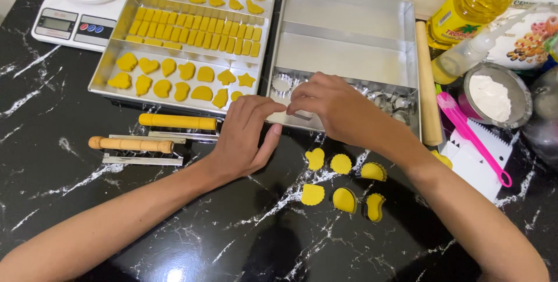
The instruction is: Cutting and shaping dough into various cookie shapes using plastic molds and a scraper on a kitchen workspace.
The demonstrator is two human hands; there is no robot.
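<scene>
My left hand (244, 137) and my right hand (340, 110) meet fingertip to fingertip at the front edge of an empty steel tray (349, 49). Between the fingers shows a small metal cookie cutter (300, 113), mostly hidden. More metal cutters (282, 84) lie in the tray's front strip. On the black marble counter, just right of my left hand, sit several yellow cut dough shapes (343, 183); some still have cutters around them. A second steel tray (108, 67) at the back left holds rows of yellow dough pieces.
A white kitchen scale (81, 3) stands at the back left. Two roller tools, one with a wooden handle (131, 144) and one yellow (177, 121), lie left of my left hand. On the right are a rolling pin (427, 84), oil bottle (476, 3), flour bowl (494, 96) and pink spatula (474, 137).
</scene>
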